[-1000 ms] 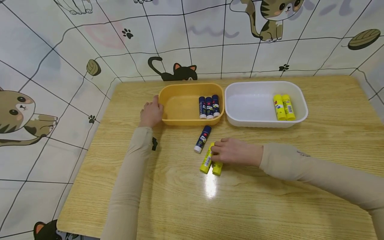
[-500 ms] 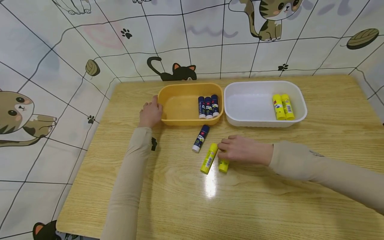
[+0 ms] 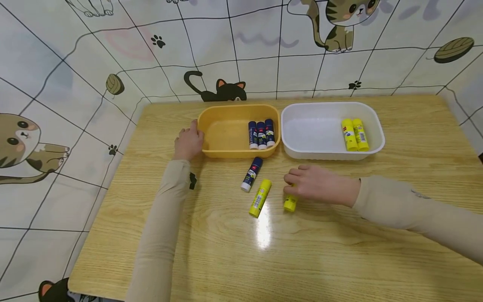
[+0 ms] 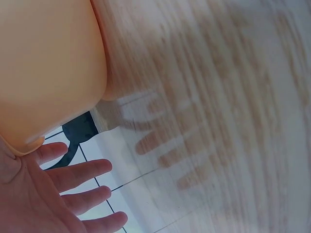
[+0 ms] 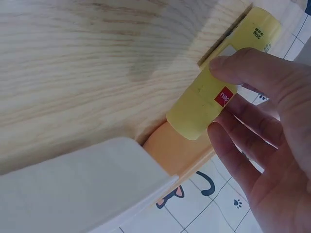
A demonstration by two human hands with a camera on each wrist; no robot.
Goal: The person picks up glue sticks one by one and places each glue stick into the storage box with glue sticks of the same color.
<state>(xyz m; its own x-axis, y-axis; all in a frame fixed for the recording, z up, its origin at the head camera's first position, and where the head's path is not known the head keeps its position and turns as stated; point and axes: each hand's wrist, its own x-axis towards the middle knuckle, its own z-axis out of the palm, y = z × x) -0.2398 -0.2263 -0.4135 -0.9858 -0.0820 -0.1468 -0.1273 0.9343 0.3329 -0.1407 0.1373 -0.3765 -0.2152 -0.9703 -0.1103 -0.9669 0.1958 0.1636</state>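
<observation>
In the head view my right hand (image 3: 320,184) pinches a yellow glue stick (image 3: 290,203) over the table. The right wrist view shows the thumb across this yellow glue stick (image 5: 204,104) with its red label, the fingers beneath it. My left hand (image 3: 188,141) touches the left end of a yellow-orange bin (image 3: 226,153); its fingers (image 4: 82,174) are straight and spread in the left wrist view. Left of the right hand lie another yellow glue stick (image 3: 260,198) and a navy glue stick (image 3: 251,174) with a white end.
Several navy glue sticks (image 3: 261,136) lie at the right end of the yellow-orange bin. Beside it a white bin (image 3: 328,155) holds two yellow glue sticks (image 3: 354,135). A cat-patterned wall (image 3: 256,54) borders the wooden table (image 3: 226,256) at the back.
My right hand has moved right, carrying the yellow glue stick away from the other yellow one on the table. The left hand stays at the bin's end.
</observation>
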